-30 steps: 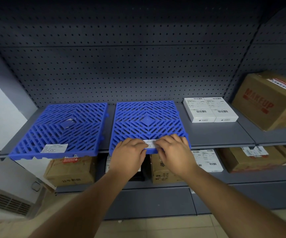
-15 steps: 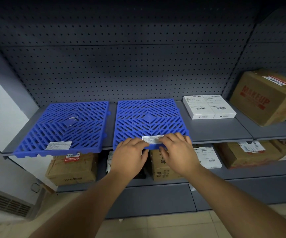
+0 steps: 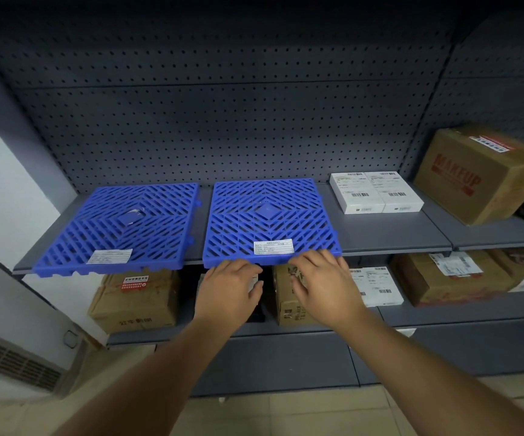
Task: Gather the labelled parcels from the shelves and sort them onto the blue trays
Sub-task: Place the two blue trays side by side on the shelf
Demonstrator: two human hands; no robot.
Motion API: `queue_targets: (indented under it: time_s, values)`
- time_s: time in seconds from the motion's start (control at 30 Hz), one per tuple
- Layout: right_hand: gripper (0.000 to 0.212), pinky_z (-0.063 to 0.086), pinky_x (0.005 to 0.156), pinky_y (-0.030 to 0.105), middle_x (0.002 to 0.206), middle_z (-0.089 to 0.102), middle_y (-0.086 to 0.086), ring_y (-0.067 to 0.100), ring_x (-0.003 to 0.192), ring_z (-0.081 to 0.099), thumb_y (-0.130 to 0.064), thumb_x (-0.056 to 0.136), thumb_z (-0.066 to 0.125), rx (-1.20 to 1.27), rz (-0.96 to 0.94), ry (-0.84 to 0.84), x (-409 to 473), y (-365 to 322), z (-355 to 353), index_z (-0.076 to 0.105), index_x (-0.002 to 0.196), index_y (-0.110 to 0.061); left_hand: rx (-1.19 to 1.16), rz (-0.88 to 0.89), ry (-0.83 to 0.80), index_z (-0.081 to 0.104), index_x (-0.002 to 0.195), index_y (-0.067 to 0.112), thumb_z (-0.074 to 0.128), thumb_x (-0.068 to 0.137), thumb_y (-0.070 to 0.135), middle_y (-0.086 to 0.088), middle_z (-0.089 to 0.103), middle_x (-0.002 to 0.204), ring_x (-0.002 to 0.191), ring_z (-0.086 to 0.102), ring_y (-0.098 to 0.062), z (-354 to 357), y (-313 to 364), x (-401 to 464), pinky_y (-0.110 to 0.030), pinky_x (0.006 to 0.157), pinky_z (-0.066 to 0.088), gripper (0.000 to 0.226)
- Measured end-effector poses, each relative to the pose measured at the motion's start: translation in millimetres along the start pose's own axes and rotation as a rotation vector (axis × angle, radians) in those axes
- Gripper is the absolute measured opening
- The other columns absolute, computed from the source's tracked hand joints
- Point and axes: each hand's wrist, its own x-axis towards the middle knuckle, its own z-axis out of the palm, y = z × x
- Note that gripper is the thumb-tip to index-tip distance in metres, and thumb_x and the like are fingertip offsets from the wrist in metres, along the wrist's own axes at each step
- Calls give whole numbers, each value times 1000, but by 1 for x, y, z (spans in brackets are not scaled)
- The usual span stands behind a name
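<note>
Two blue lattice trays lie side by side on the upper grey shelf: the left tray (image 3: 119,228) and the right tray (image 3: 270,218), each with a white label near its front edge. My left hand (image 3: 230,289) and my right hand (image 3: 323,284) hover just below the right tray's front edge, fingers loosely curled, holding nothing. The right tray's label (image 3: 273,246) shows fully. Two white labelled parcels (image 3: 377,191) sit right of the trays. A brown MAKEUP box (image 3: 480,174) stands at the far right.
The lower shelf (image 3: 462,313) holds several cardboard boxes, such as one at the left (image 3: 134,303), one behind my hands (image 3: 289,303), a white parcel (image 3: 377,286) and a labelled brown box (image 3: 449,278). A pegboard back wall (image 3: 223,121) rises behind. Tiled floor lies below.
Both hands have drawn back off the right tray's label and front edge toward me, and the label is now uncovered. The view has shifted slightly.
</note>
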Motion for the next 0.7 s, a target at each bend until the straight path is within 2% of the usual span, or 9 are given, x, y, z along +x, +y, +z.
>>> queue_targets:
  time_s: [0.13,0.47,0.6,0.7]
  values:
    - [31,46,86,40,111,64,-10,21,107,56,-36,89,59,16,11,-33,-14,8,-2,66,118,-27,8,-55,-56,70,121,29,67,92,39,10,68,119,111,61,-17,-2,18,-16,-38,94,49,31]
    - [30,47,87,44,114,63,-6,24,107,57,-34,88,63,34,-20,-150,-49,-6,9,66,117,-25,64,-204,-110,69,120,31,57,94,41,11,68,115,107,60,-17,-6,22,-77,-37,91,50,31]
    - [34,48,93,46,120,61,-5,25,112,55,-36,90,61,50,-1,-232,-50,-30,15,63,123,-26,67,-288,-185,63,128,33,49,99,45,11,63,124,117,56,-17,-10,4,-91,-42,99,47,35]
    - [38,47,94,45,126,60,-6,24,117,52,-39,92,59,35,16,-270,-45,-45,23,61,128,-26,95,-327,-278,55,138,32,42,102,48,9,56,135,124,51,-18,-11,-17,-98,-40,102,42,41]
